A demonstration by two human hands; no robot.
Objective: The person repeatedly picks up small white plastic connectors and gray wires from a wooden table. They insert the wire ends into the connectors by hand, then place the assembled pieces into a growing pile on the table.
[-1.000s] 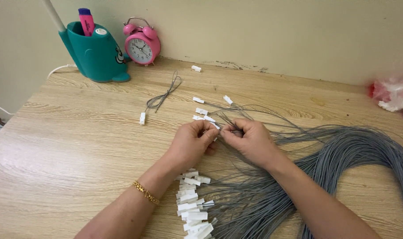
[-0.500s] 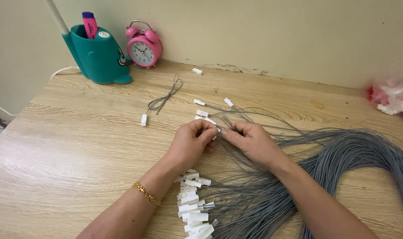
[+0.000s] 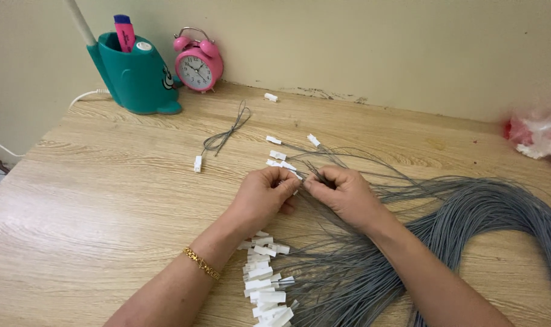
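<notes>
- Centrally, the left hand (image 3: pixel 264 197) and right hand (image 3: pixel 342 195) meet fingertip to fingertip, each grip pinching one thin grey wire with a small white plastic connector (image 3: pixel 295 174) above the light wooden desk (image 3: pixel 106 200).
- Its long axis trails rightward, nearer the right hand, into the grey wire bundle (image 3: pixel 487 212).

Teal pen holder (image 3: pixel 136 75) holding a pink marker (image 3: pixel 125 31), standing beside a pink alarm clock (image 3: pixel 197 63); red-and-white plastic bag (image 3: pixel 539 136) lying at the wooden table's (image 3: pixel 94 200) edge.

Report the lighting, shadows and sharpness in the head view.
Head view: soft, even light; faint shadows under the left hand and right hand; no glare on the wooden table; grey cords sharp, pink bag at the edge slightly blurred.
</notes>
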